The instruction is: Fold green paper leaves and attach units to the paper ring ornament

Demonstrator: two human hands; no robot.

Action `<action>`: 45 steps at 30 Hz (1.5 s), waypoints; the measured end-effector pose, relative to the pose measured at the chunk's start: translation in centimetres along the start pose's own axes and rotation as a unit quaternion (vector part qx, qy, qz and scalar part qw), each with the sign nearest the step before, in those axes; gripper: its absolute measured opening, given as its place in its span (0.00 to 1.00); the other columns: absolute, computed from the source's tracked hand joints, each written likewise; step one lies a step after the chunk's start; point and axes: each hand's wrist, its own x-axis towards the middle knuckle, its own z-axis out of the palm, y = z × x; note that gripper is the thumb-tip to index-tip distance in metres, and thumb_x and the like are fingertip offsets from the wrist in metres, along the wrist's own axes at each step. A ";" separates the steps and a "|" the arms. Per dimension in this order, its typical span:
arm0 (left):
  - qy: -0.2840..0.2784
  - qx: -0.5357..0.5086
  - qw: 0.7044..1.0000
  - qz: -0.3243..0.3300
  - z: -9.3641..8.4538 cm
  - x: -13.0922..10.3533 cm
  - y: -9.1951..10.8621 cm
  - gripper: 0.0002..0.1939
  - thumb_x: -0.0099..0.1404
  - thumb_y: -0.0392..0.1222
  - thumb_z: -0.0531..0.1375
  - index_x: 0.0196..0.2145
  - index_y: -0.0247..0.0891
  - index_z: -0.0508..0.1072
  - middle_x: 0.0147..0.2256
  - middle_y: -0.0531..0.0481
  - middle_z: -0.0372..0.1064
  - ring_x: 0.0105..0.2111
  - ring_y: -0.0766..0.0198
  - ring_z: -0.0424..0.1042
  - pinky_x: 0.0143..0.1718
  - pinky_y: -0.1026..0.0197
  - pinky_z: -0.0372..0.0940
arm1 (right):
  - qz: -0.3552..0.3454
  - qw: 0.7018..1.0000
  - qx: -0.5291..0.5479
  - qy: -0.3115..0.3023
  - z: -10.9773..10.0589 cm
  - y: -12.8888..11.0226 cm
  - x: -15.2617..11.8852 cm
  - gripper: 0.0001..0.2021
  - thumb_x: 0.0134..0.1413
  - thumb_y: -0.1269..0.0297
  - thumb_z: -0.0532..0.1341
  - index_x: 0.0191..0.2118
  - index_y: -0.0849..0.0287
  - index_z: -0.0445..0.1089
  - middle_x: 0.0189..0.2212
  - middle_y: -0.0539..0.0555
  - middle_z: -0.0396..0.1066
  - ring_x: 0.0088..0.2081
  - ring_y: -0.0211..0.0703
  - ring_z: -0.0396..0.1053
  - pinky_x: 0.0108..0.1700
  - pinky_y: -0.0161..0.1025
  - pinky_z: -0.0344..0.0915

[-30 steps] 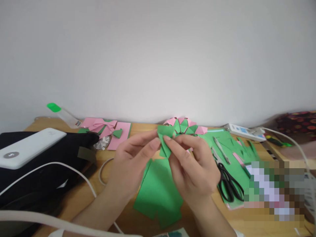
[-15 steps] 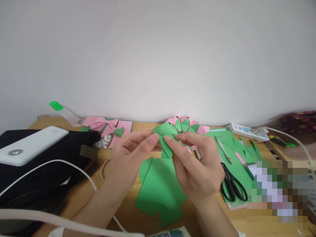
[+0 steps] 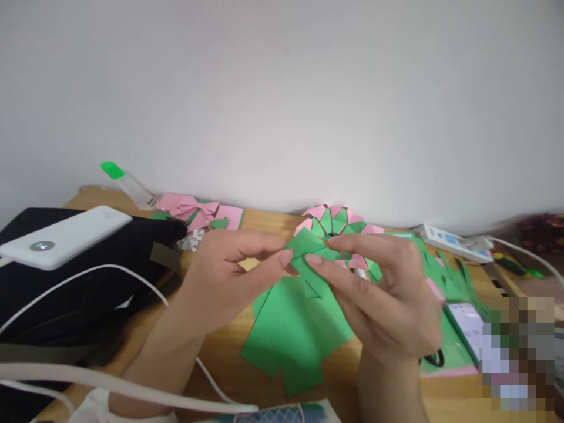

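Observation:
Between my two hands is a small folded piece of green paper point(image 3: 307, 249), held up above the table. The thumb and fingers of my left hand point(image 3: 233, 282) pinch its left corner. My right hand point(image 3: 383, 288) grips its right side between thumb and index finger. Below it, larger green paper sheets point(image 3: 286, 335) lie on the wooden table. Just behind my right hand sits a ring of folded pink and green paper point(image 3: 326, 220), partly hidden by the fingers.
At left, a white power bank point(image 3: 66, 238) rests on a black bag point(image 3: 88, 305), with white cables nearby. Pink and green folded papers point(image 3: 198, 214) lie at the back. At right are a power strip point(image 3: 453, 242), a phone point(image 3: 469, 329) and green scraps point(image 3: 453, 276).
The view has shifted a little. The folded green piece is turned in my fingers, and my right hand has moved right, now covering most of the black scissors.

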 end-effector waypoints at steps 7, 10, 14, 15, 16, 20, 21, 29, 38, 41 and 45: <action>0.004 0.002 1.000 0.006 0.2 -0.2 0.1 0.09 0.63 0.36 0.62 0.29 0.45 0.82 0.26 0.54 0.79 0.25 0.63 0.76 0.27 0.66 0.70 | -0.057 0.998 -0.018 -0.002 -0.3 0.9 0.1 0.10 0.57 0.76 0.63 0.40 0.54 0.77 0.40 0.53 0.76 0.40 0.42 0.71 0.39 0.42 0.68; 0.012 0.037 0.999 0.025 0.3 -0.2 0.1 0.10 0.64 0.36 0.62 0.29 0.45 0.82 0.25 0.55 0.79 0.23 0.65 0.75 0.26 0.68 0.68 | -0.063 0.998 -0.028 -0.006 -0.3 1.0 0.1 0.11 0.55 0.77 0.64 0.41 0.54 0.77 0.40 0.53 0.76 0.39 0.43 0.71 0.39 0.42 0.69; 0.014 0.079 0.995 0.055 0.5 -0.4 0.2 0.11 0.64 0.34 0.61 0.30 0.46 0.82 0.24 0.57 0.78 0.23 0.67 0.74 0.26 0.69 0.65 | -0.067 0.997 -0.024 -0.011 -0.3 1.1 0.1 0.13 0.54 0.79 0.64 0.41 0.55 0.77 0.40 0.54 0.76 0.39 0.43 0.71 0.39 0.42 0.69; 0.019 0.084 0.994 0.063 0.6 -0.5 0.2 0.11 0.63 0.33 0.61 0.31 0.46 0.82 0.24 0.57 0.78 0.23 0.66 0.74 0.27 0.69 0.66 | -0.065 0.998 -0.021 -0.009 -0.3 1.1 0.2 0.13 0.54 0.79 0.63 0.40 0.56 0.77 0.40 0.54 0.76 0.39 0.43 0.71 0.38 0.42 0.69; 0.024 0.085 0.994 0.072 0.6 -0.5 0.3 0.12 0.63 0.32 0.61 0.31 0.47 0.82 0.25 0.57 0.78 0.25 0.66 0.75 0.30 0.68 0.67 | -0.061 0.998 -0.015 -0.008 -0.3 1.0 0.1 0.13 0.53 0.80 0.63 0.40 0.56 0.77 0.39 0.54 0.76 0.39 0.43 0.71 0.38 0.42 0.69; 0.015 0.004 0.999 0.050 0.6 -0.5 0.4 0.11 0.63 0.35 0.63 0.39 0.49 0.82 0.33 0.55 0.80 0.33 0.61 0.78 0.39 0.64 0.70 | -0.028 0.999 0.012 0.010 -0.1 0.8 0.0 0.16 0.53 0.81 0.61 0.41 0.53 0.77 0.40 0.54 0.76 0.39 0.44 0.72 0.39 0.45 0.71; 0.005 -0.033 0.999 0.031 0.6 -0.4 0.4 0.11 0.63 0.36 0.63 0.40 0.49 0.82 0.35 0.54 0.80 0.35 0.60 0.78 0.40 0.62 0.70 | -0.019 0.999 0.021 0.017 0.0 0.8 0.0 0.16 0.53 0.81 0.60 0.41 0.53 0.77 0.40 0.54 0.76 0.38 0.43 0.73 0.40 0.45 0.72; -0.038 -0.135 0.990 0.021 1.3 -0.3 -0.8 0.15 0.62 0.34 0.65 0.45 0.49 0.79 0.47 0.54 0.77 0.49 0.60 0.75 0.51 0.60 0.69 | 0.009 0.998 0.051 0.021 0.6 0.2 -0.2 0.16 0.54 0.82 0.59 0.42 0.57 0.75 0.38 0.56 0.78 0.37 0.43 0.75 0.36 0.41 0.71; 0.081 0.001 0.995 0.055 2.6 -0.6 -1.1 0.10 0.56 0.38 0.70 0.37 0.51 0.81 0.33 0.54 0.79 0.35 0.58 0.76 0.41 0.56 0.70 | 0.043 0.999 0.017 -0.025 1.1 -0.8 -0.3 0.09 0.56 0.78 0.60 0.40 0.58 0.70 0.33 0.51 0.79 0.34 0.39 0.76 0.34 0.35 0.70; 0.118 0.015 0.992 0.031 2.3 -0.5 -1.5 0.09 0.54 0.40 0.71 0.35 0.51 0.82 0.31 0.55 0.79 0.32 0.60 0.75 0.36 0.58 0.70 | 0.029 0.996 0.012 -0.079 1.1 -1.0 -0.1 0.08 0.60 0.75 0.58 0.44 0.59 0.68 0.35 0.53 0.79 0.33 0.38 0.76 0.32 0.34 0.69; 0.117 -0.008 0.993 0.014 1.9 -0.2 -1.8 0.08 0.55 0.39 0.71 0.33 0.52 0.82 0.30 0.58 0.79 0.29 0.63 0.76 0.33 0.62 0.71 | 0.028 0.991 0.031 -0.130 1.2 -0.9 0.0 0.14 0.63 0.76 0.52 0.52 0.60 0.63 0.28 0.49 0.76 0.26 0.37 0.74 0.27 0.33 0.67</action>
